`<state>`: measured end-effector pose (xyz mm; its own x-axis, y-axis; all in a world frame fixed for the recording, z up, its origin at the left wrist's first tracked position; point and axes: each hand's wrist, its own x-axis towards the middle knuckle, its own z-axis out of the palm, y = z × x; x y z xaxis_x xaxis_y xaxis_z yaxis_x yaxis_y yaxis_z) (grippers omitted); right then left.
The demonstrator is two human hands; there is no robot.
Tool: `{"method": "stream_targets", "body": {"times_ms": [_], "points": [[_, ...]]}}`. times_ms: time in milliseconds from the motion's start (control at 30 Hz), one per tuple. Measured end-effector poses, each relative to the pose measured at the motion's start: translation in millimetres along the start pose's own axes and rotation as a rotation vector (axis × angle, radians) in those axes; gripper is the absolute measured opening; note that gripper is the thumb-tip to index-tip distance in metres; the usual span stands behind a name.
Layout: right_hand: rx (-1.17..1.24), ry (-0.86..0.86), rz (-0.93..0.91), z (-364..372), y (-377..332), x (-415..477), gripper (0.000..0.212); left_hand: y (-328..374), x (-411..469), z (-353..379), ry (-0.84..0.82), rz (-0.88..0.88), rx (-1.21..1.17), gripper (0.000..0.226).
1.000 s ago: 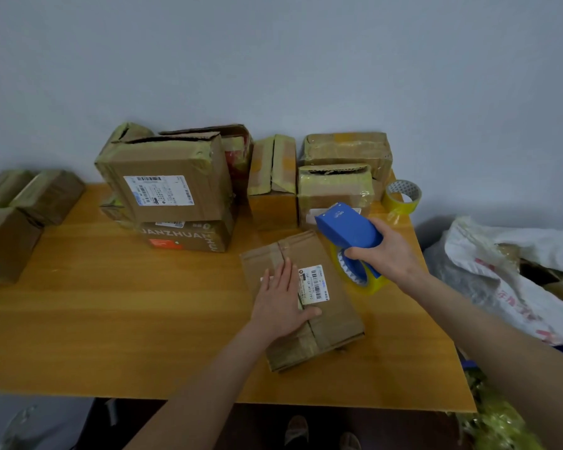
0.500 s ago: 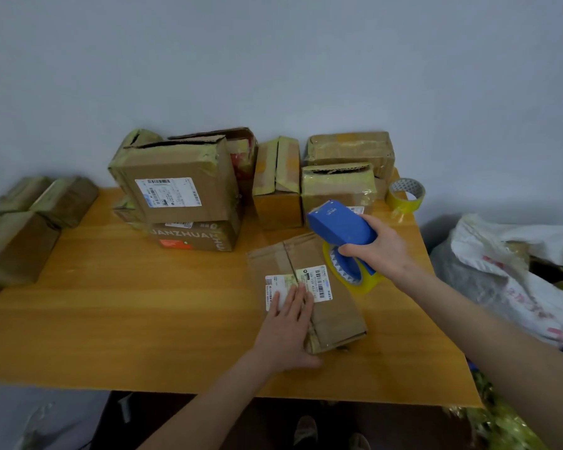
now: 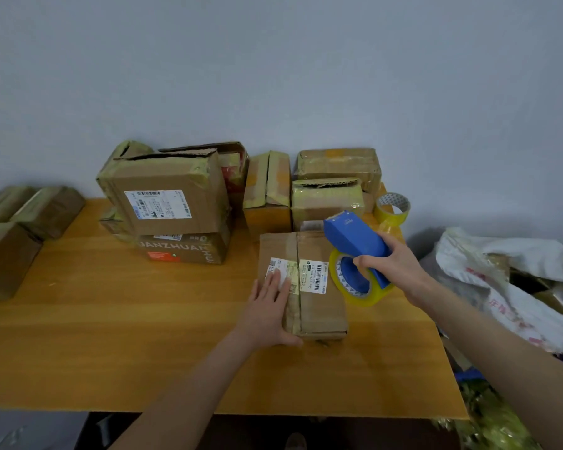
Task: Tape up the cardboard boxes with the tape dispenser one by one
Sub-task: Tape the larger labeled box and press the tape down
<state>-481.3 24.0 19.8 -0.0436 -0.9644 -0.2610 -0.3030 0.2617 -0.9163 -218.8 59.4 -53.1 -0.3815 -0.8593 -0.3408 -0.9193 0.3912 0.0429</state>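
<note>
- Head view, centre of frame: flat cardboard box (image 3: 312, 287) lying on the wooden table (image 3: 111, 336), centre seam running away from the camera, likely squared up for one lengthwise strip.
- Left hand (image 3: 268, 315) laid flat on the box's left half, fingers straight, gripping nothing; seemingly pinning the box against the pull of the tape.
- Right hand (image 3: 395, 266) wrapped round the blue tape dispenser (image 3: 355, 238), nose aimed at the box's far edge; contact with the cardboard impossible to tell.
- Upper middle: more stacked boxes (image 3: 166, 203) against the wall, some flaps gaping, presumably waiting.
- Beside them, right: spare tape roll (image 3: 392, 207).
</note>
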Motion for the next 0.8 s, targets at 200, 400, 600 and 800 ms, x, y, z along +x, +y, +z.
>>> {"method": "stream_targets", "body": {"times_ms": [200, 400, 600, 800], "points": [[-0.001, -0.019, -0.006, 7.8, 3.8, 1.6, 0.052, -0.7, 3.4, 5.6, -0.02, 0.021, -0.02, 0.124], [-0.061, -0.043, -0.046, 16.6, -6.4, -2.1, 0.052, -1.9, 2.7, 6.1, -0.019, 0.06, -0.018, 0.115], [-0.025, -0.034, -0.025, 14.3, -4.5, -4.0, 0.055, -2.4, 3.1, 5.2, -0.04, 0.059, 0.043, 0.109], [0.055, -0.095, -0.023, -7.4, -14.7, -4.1, 0.051, 3.7, -2.4, -25.5, 0.052, -0.061, -0.375, 0.095]]}}
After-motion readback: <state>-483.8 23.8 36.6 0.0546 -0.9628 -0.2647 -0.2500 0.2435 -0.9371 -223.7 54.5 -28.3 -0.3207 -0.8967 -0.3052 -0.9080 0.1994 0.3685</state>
